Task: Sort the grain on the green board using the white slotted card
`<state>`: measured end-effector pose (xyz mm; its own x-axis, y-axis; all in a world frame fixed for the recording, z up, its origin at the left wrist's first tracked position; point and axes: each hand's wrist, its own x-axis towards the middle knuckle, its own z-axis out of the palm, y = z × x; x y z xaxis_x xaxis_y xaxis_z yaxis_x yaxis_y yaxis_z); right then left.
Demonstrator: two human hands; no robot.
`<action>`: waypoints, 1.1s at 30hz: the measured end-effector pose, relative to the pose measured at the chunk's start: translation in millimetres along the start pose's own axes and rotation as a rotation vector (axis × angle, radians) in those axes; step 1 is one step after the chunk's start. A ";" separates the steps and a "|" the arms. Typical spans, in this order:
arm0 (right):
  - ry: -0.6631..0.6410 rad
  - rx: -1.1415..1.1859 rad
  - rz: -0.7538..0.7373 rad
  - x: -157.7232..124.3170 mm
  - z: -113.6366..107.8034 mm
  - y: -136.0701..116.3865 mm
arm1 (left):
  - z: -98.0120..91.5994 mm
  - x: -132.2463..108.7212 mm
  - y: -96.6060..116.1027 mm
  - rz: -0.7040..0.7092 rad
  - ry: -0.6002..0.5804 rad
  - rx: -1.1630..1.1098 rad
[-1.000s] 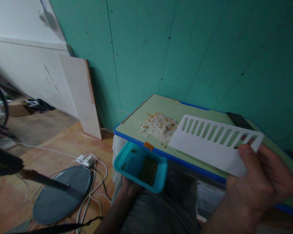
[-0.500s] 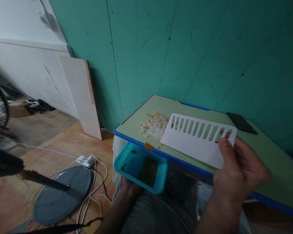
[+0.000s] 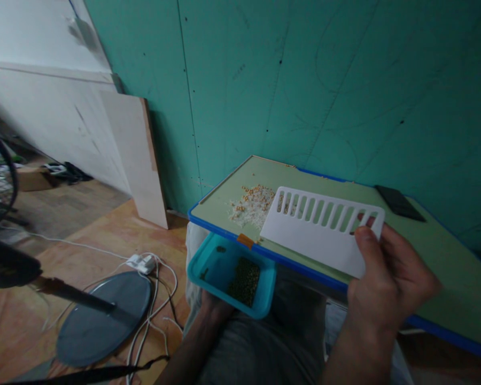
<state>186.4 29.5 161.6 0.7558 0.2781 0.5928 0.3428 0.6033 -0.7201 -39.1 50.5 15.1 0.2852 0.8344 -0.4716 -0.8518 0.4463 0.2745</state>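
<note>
My right hand (image 3: 380,262) pinches the right end of a white slotted plastic piece (image 3: 312,235), thumb on top. The piece hangs low over the green board (image 3: 336,187), its left end beside a pile of white grains and yellow-orange peas (image 3: 252,207). Under the board's front edge, my left hand (image 3: 214,307) is beneath a turquoise tub (image 3: 220,283), its fingers hidden by the tub. Small dark green grains (image 3: 244,280) lie in the right part of the tub.
A dark flat object (image 3: 401,203) lies on the board's right part. Behind rises a green wall (image 3: 232,96). On the floor at left are a round stand base (image 3: 104,315), white cables and a power strip (image 3: 141,263). A pale panel (image 3: 138,160) leans on the wall.
My right hand and the white slotted piece have moved slightly left, closer over the pile. The tub and my left hand look nearly unchanged.
</note>
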 end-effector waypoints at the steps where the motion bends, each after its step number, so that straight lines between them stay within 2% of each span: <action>1: -0.012 -0.008 0.003 -0.2 -0.4 -0.2 | -2.1 1.3 -0.7 -0.002 0.028 -0.008; 5: -0.039 -0.020 0.024 -0.1 -0.5 0.5 | -9.2 8.0 -3.2 -0.004 0.131 -0.102; 10: 0.030 0.018 -0.002 1.1 0.8 3.9 | -14.6 11.6 -3.3 -0.013 0.082 -0.136; 13: 0.013 0.006 0.018 1.1 -1.0 4.3 | -16.7 10.7 -2.6 -0.030 0.052 -0.099; 19: -0.053 0.017 -0.013 0.4 -1.5 2.3 | -17.8 11.0 -3.4 -0.009 0.097 -0.043; 26: 0.134 0.021 -0.029 -4.1 9.7 7.0 | -21.1 9.2 -0.9 -0.015 0.120 -0.041; 33: 0.130 -0.009 -0.023 -7.4 11.0 6.5 | -28.6 9.9 0.1 0.003 0.097 -0.026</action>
<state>176.8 39.6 156.5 0.8135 0.1648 0.5578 0.3653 0.6014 -0.7105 -48.9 49.6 -13.5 0.2398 0.7999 -0.5502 -0.8641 0.4342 0.2546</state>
